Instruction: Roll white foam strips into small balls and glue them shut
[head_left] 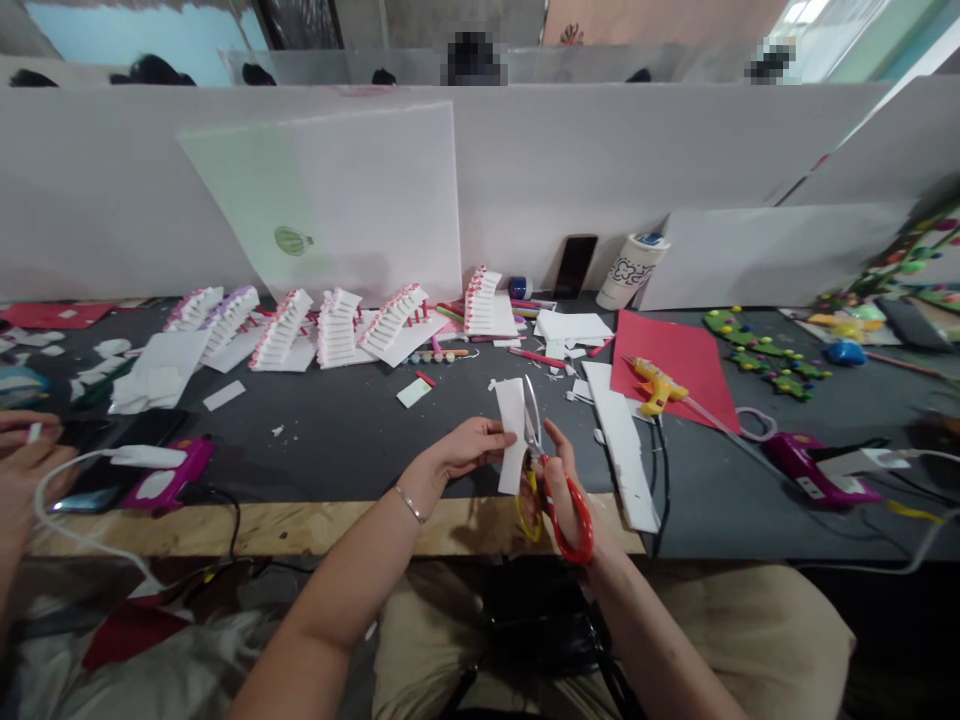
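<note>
My left hand (469, 450) pinches a narrow white paper strip (511, 430) and holds it upright over the table's front edge. My right hand (564, 490) grips scissors (551, 480) with red and yellow handles. Their blades point up and are open against the right edge of the strip. Both hands hover above the dark grey table mat (345, 430).
A row of white paper staircase models (337, 325) lines the back. A yellow glue gun (654, 385) lies on red paper (679, 360). A long white strip (626, 450) lies to the right. Another person's hand (26, 450) is at far left by a purple device (165, 475).
</note>
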